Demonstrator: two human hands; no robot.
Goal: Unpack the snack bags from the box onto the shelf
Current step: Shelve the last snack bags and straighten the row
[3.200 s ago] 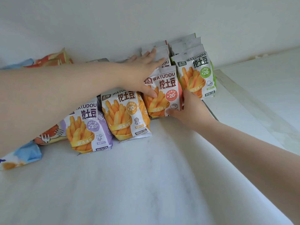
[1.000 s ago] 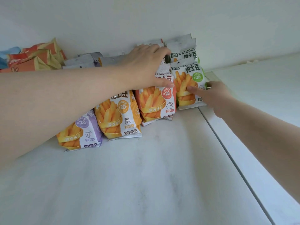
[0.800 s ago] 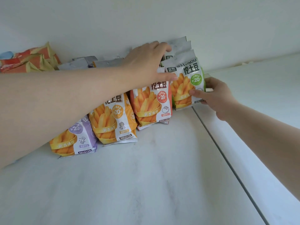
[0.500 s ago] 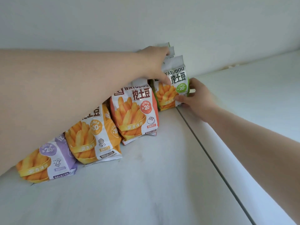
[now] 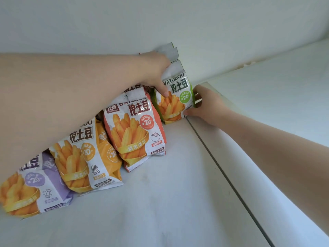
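Note:
Rows of fry-snack bags stand on the white shelf point(image 5: 169, 202), leaning back toward the wall. From left: a purple bag point(image 5: 35, 189), an orange bag point(image 5: 83, 157), a red bag point(image 5: 137, 129) and a green bag point(image 5: 176, 97). My left hand point(image 5: 154, 72) reaches over the rows and grips the top of the green bag, thumb on its front. My right hand point(image 5: 206, 106) pinches that bag's lower right edge, next to the shelf's side wall. More silver bag tops point(image 5: 170, 50) stick up behind. The box is out of view.
A white side panel point(image 5: 267, 122) bounds the shelf on the right, with a dark seam point(image 5: 222, 173) along its foot. The back wall point(image 5: 160, 20) rises just behind the bags. Bare shelf surface lies in front of the rows.
The view has shifted right and closer, so the far-left bags dropped out of sight. My left hand moved from the red row onto the green bag's top; my right hand stays at its lower edge.

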